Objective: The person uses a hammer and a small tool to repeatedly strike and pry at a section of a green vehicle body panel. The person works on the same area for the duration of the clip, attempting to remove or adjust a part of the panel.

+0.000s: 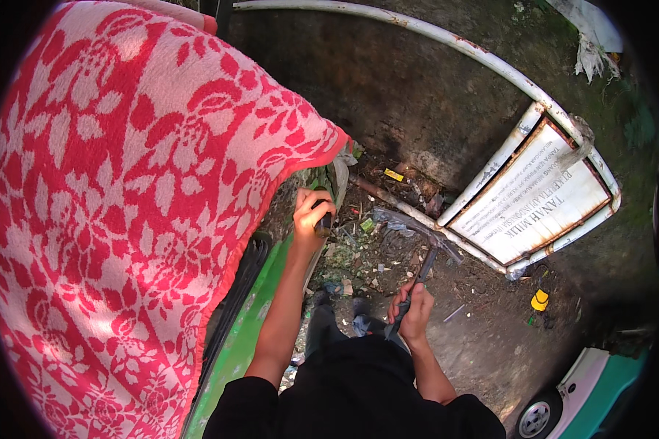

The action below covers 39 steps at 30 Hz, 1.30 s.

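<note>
My right hand (pixel 411 311) is closed round the dark handle of a hammer-like tool (pixel 422 272). Its long, narrow grey-black head points away from me, above the littered ground. To the left and farther out, my left hand (pixel 309 211) is closed on a small black object (pixel 323 219); its kind cannot be made out, as the fingers cover part of it. That hand is beside the green panel edge (pixel 269 293) and just right of a red and pink floral towel-like cloth (pixel 132 197). The two hands are apart.
A white, rusty tubular frame (pixel 483 51) holds a white printed sign (pixel 538 194) at the right. Rubbish and soil cover the ground, with a yellow piece (pixel 540 300) among it. A parked vehicle (pixel 586 395) shows at lower right. Dark concrete wall (pixel 388 95) stands ahead.
</note>
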{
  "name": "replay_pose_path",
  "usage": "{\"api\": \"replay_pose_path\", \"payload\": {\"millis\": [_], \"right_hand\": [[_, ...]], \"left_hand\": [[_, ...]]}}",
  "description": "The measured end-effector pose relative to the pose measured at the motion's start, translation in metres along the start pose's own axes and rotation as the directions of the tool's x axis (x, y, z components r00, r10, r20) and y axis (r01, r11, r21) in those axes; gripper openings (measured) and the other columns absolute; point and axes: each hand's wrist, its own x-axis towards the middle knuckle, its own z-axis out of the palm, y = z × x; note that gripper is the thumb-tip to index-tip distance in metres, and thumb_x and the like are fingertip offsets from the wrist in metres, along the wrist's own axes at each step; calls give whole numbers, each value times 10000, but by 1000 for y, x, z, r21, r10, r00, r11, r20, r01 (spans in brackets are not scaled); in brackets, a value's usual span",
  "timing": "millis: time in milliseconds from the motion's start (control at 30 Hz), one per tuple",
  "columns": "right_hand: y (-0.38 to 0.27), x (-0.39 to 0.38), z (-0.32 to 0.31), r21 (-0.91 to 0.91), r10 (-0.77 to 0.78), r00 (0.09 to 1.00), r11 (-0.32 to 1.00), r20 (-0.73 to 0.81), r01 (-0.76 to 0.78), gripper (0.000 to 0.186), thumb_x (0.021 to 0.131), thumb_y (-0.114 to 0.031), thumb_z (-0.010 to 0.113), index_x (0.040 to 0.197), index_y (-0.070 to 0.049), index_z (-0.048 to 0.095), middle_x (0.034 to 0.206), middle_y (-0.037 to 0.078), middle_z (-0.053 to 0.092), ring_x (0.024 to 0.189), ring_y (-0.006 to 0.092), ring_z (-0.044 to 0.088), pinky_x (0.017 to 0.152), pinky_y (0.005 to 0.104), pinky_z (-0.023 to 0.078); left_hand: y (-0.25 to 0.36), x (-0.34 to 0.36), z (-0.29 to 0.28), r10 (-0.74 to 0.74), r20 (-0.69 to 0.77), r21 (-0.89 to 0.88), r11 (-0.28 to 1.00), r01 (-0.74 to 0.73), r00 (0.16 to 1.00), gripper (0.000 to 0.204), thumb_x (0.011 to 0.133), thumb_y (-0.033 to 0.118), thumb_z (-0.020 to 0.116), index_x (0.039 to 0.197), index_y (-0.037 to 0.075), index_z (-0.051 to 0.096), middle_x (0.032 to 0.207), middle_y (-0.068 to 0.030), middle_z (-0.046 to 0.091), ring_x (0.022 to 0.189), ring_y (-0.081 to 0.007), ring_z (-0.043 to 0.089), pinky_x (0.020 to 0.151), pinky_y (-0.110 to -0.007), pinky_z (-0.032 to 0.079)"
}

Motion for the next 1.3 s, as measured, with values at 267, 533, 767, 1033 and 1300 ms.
{"api": "replay_pose_path", "payload": {"millis": [267, 533, 767, 1033, 1300], "right_hand": [[1, 1, -3, -2, -12, 997, 1000, -80, 12, 501, 1120, -465, 362, 861, -42, 436, 581, 72, 453, 409, 156, 462, 378, 303, 404], [2, 1, -6, -20, -50, 994, 999, -97, 48, 500, 1120, -468, 360, 864, -45, 432, 580, 73, 451, 406, 155, 458, 378, 302, 402], [0, 0, -5, -7, 2, 997, 1000, -78, -2, 501, 1120, -474, 359, 869, -47, 437, 586, 70, 455, 417, 153, 464, 381, 296, 399], [5, -6, 4, 31, 59, 998, 998, -1, -59, 492, 1121, -441, 394, 859, -32, 471, 591, 56, 473, 436, 126, 468, 406, 282, 403], [-5, -10, -2, -32, 83, 995, 996, 50, -82, 501, 1120, -449, 390, 852, -33, 473, 599, 47, 468, 437, 116, 473, 404, 273, 409]], "left_hand": [[-13, 6, 12, -26, -184, -16, 1000, 24, 983, 294, 640, -154, 723, 815, 60, 623, 953, -72, 660, 869, -276, 574, 740, -413, 487], [10, -18, 10, -83, -292, -48, 996, 72, 953, 315, 622, -186, 756, 780, 62, 642, 972, -90, 653, 861, -260, 588, 682, -402, 542], [22, 11, 6, -190, -273, -138, 978, 157, 943, 268, 748, -197, 728, 794, 36, 603, 923, -80, 626, 834, -237, 579, 669, -384, 534], [62, -45, -30, -204, -88, 110, 971, 213, 975, 291, 630, -120, 755, 855, 44, 670, 993, -73, 633, 931, -311, 538, 803, -437, 466], [121, -98, -58, -386, -56, 62, 919, 389, 921, 286, 655, -114, 760, 856, 65, 662, 1011, -64, 629, 948, -309, 534, 826, -433, 448]]}}
